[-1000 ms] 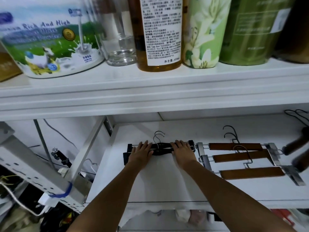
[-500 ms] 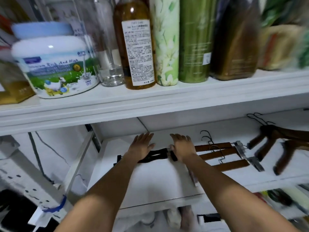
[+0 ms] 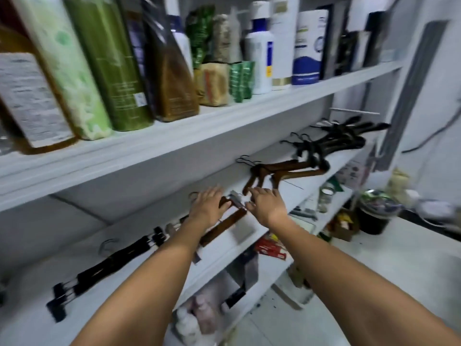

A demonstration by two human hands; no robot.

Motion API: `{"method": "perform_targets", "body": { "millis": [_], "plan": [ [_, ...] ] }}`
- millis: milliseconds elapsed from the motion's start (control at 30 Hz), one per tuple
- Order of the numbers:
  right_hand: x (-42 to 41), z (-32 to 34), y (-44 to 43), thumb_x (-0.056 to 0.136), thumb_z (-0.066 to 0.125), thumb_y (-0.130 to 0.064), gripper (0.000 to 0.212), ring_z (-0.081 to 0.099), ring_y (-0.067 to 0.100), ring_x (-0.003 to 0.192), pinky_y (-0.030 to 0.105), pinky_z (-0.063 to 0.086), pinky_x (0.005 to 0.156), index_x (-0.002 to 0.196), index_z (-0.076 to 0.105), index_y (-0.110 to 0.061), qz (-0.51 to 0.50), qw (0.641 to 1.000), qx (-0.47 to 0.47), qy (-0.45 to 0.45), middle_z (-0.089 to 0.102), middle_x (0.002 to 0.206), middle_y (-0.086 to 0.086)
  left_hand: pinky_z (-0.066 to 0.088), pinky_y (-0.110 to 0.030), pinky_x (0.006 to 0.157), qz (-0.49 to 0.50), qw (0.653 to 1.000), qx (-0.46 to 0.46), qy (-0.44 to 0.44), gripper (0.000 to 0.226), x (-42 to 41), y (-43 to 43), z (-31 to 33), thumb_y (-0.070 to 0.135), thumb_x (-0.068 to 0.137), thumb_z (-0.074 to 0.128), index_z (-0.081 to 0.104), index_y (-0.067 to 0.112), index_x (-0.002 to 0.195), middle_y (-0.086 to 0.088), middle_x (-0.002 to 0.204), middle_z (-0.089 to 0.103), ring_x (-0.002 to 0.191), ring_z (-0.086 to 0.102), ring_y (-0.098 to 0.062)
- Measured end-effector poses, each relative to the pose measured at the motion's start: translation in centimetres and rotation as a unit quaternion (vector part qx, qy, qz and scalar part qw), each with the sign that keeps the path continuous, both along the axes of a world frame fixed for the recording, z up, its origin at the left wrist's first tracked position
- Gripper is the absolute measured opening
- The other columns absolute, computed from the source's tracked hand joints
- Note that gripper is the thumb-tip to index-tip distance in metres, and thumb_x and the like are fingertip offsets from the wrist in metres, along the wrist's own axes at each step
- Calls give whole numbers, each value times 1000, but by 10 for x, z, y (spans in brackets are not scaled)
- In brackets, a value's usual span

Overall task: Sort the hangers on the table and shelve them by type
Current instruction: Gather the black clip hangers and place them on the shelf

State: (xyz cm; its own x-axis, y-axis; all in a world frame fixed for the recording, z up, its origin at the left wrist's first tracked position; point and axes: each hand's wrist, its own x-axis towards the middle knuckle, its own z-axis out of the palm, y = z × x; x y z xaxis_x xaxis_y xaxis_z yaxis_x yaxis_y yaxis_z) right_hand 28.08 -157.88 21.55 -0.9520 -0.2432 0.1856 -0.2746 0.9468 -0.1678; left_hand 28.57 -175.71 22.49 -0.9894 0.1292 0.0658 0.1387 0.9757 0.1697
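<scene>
Nearest, black clip hangers [image 3: 109, 263] lie grouped on the shelf [image 3: 249, 236]. Left hand [image 3: 208, 206] lies flat on the wooden clip hangers [image 3: 224, 224], grip released; right hand [image 3: 267, 204] open beside them. Beyond, brown coat hangers [image 3: 282, 171], then dark ones [image 3: 336, 141], sorted. Motion blur hides details; the desk's unseen.

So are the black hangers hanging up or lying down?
Lying down. The black hangers lie flat in a row on the shelf, hooks resting on it.
</scene>
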Motion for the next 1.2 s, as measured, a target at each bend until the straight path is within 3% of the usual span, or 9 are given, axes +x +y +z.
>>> {"method": "perform_targets", "body": {
  "millis": [267, 433, 600, 933, 1200],
  "plan": [
    [31, 4, 152, 98, 38, -41, 55, 35, 28, 134, 43, 23, 111, 148, 29, -20, -158, 987, 25, -17, 39, 148, 5, -1, -34, 120, -136, 991, 1, -2, 57, -21, 143, 3, 45, 101, 26, 13, 22, 151, 1, 160, 6, 148, 3, -17],
    [50, -5, 246, 98, 36, -42, 56, 30, 24, 138, 43, 21, 115, 149, 25, -22, -226, 973, 26, -35, 35, 150, 4, 8, -37, 120, -206, 978, -28, 11, 56, -30, 242, 1, 42, 101, 28, 16, 18, 150, -3, 159, 15, 147, 12, -21],
    [71, -15, 349, 93, 44, -44, 59, 35, 23, 136, 39, 24, 112, 147, 29, -24, -314, 948, 26, -36, 40, 148, 2, 6, -37, 121, -268, 963, -21, 2, 56, -31, 356, 2, 42, 101, 27, 14, 19, 151, -1, 159, 13, 147, 10, -19],
    [108, -37, 541, 97, 37, -45, 56, 37, 23, 133, 40, 22, 112, 147, 28, -22, -416, 907, 16, -60, 41, 146, 2, 2, -34, 121, -365, 931, 6, 13, 58, -28, 575, -15, 41, 101, 31, 11, 22, 152, 2, 160, 3, 148, 6, -16],
    [173, -66, 666, 98, 34, -44, 56, 35, 23, 135, 38, 22, 111, 148, 26, -20, -513, 852, -7, -100, 40, 147, 3, 2, -34, 120, -456, 890, -19, -6, 58, 1, 722, -43, 42, 101, 29, 9, 20, 152, 1, 161, 2, 148, 6, -18]
  ]
}}
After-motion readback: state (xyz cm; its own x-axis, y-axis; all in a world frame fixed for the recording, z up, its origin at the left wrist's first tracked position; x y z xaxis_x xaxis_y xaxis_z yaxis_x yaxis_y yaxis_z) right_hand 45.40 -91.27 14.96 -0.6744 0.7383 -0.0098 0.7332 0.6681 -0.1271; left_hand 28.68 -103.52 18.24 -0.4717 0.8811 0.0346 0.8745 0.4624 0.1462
